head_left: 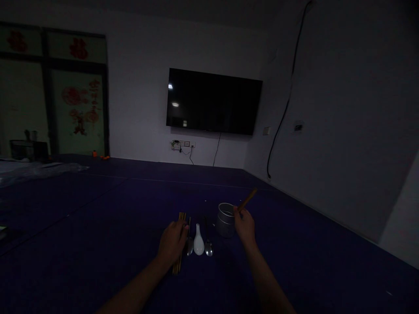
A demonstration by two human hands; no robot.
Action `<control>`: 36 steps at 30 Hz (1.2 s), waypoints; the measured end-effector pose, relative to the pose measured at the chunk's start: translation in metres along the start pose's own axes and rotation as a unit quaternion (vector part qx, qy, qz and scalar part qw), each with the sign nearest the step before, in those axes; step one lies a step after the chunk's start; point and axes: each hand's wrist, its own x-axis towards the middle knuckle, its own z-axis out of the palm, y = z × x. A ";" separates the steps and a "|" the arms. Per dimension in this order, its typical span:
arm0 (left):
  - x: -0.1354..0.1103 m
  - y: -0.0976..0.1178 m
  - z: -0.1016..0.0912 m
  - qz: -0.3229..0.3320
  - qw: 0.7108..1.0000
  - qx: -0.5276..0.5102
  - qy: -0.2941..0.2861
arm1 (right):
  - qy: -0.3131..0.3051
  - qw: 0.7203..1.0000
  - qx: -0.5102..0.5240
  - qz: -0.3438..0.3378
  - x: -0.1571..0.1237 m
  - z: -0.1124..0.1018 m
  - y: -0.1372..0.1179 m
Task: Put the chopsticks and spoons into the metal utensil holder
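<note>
Several wooden chopsticks (177,265) lie side by side on the dark blue surface. My left hand (172,241) is closed over their middle, fingers curled. To their right rest a metal spoon (190,248), a white soup spoon (198,245) and another metal spoon (208,249), bowls toward me. A grey metal cup (225,226) stands upright beyond them on the right. At its right rim is my right hand (245,226), closed on a brown wooden stick (248,199) that slants up to the right. The stick's lower end is hidden by my fingers and the cup.
The wide dark blue surface (124,209) runs to the walls. Clear plastic sheeting (42,171) lies at the far left, with small orange objects (104,157) by the door. A television (214,101) hangs ahead. A black cable (282,117) runs down the right wall.
</note>
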 end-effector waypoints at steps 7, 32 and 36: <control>0.000 -0.002 0.001 -0.002 1.000 0.003 -0.009 | -0.006 0.999 0.021 0.034 0.000 0.002 0.003; -0.001 0.001 -0.001 -0.012 1.000 0.007 -0.022 | 0.020 0.999 -0.003 0.035 -0.004 -0.009 -0.013; -0.001 0.001 0.000 -0.009 1.000 0.010 -0.022 | 0.010 0.999 -0.001 0.053 -0.002 -0.008 -0.012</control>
